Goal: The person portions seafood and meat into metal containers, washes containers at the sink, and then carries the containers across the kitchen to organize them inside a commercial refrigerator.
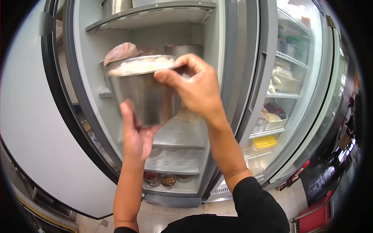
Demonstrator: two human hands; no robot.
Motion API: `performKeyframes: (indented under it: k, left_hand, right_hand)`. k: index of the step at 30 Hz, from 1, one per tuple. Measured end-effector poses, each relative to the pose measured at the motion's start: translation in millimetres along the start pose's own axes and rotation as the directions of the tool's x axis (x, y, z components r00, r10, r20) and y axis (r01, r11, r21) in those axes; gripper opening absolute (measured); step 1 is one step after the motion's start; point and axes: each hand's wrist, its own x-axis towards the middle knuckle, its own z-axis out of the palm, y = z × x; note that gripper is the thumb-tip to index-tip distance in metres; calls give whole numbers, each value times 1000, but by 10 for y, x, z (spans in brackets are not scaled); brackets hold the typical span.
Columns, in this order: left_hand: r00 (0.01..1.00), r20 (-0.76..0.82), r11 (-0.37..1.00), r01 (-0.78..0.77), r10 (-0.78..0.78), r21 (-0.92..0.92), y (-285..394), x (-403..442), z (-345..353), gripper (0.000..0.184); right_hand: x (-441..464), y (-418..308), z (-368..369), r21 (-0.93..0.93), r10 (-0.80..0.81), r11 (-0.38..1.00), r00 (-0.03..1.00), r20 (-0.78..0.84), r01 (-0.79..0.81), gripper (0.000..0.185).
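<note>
A steel pot (145, 93) filled to its rim with a whitish food (145, 65) is held up in front of the open fridge. My right hand (196, 83) pinches its rim at the right, thumb outside and fingers at the edge. Under the pot's lower left side, my left hand (138, 136) supports the base, its thumb up against the wall. Behind the pot, a pinkish piece of food (121, 52) shows above another container on the shelf, partly hidden. A second steel pot (183, 50) stands behind my right hand.
The fridge's white door (50, 128) stands open at the left. Above is a shelf (151, 15) with a metal pot (116, 6). Small bowls (168, 181) sit at the bottom. A glass-doored fridge (283, 77) is at the right, a red chair (312, 215) at the lower right.
</note>
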Motion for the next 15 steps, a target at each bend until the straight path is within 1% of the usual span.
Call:
performKeyframes:
  k: [2, 3, 5, 6, 7, 8, 10, 11, 12, 13, 14, 15]
  left_hand:
    - [994, -97, 996, -65, 60, -57, 83, -243, -60, 64]
    - [992, -102, 995, -77, 71, -58, 87, -379, -170, 64]
    - [981, -157, 991, -122, 112, -56, 72, -674, -413, 64]
    - [972, -175, 987, -155, 158, 28, 91, -825, -452, 67]
    - [956, -203, 975, -190, 211, 120, 119, -985, -481, 71]
    - [950, -239, 978, -183, 203, 100, 125, -1148, -546, 76]
    - [921, -324, 973, -178, 216, 144, 116, -1507, -669, 84]
    - [937, -274, 973, -186, 217, 134, 86, -1713, -818, 83]
    - [897, -363, 964, -196, 251, 182, 2, -1968, -962, 81]
    - [877, -390, 942, -174, 281, 287, -77, -2241, -1124, 77]
    - [819, -496, 946, -163, 288, 280, -72, -2438, -1035, 78]
    - [761, -579, 939, -114, 292, 324, -50, -2658, -988, 94]
  right_hand:
    - [-185, -59, 93, 35, -38, 999, 999, 22, 37, 37]
    - [-308, -106, 151, 41, -60, 997, 998, 29, 58, 36]
    - [-539, -23, 286, 237, -5, 971, 986, 166, -35, 30]
    - [-652, -26, 335, 201, -25, 979, 976, 215, -19, 33]
    - [-758, -60, 382, 102, -110, 991, 965, 240, 87, 36]
    - [-894, 33, 453, 158, -123, 984, 957, 263, 83, 37]
    - [-1222, 212, 637, 274, -93, 962, 947, 307, 6, 37]
    - [-1389, 235, 734, 327, -66, 944, 938, 342, -52, 38]
    - [-1555, 255, 809, 374, -39, 920, 926, 375, -113, 38]
    - [-1727, 271, 875, 420, -23, 891, 908, 419, -172, 39]
    - [-1910, 410, 907, 456, -86, 866, 839, 537, -203, 40]
    - [-2076, 487, 987, 494, -138, 843, 799, 585, -216, 35]
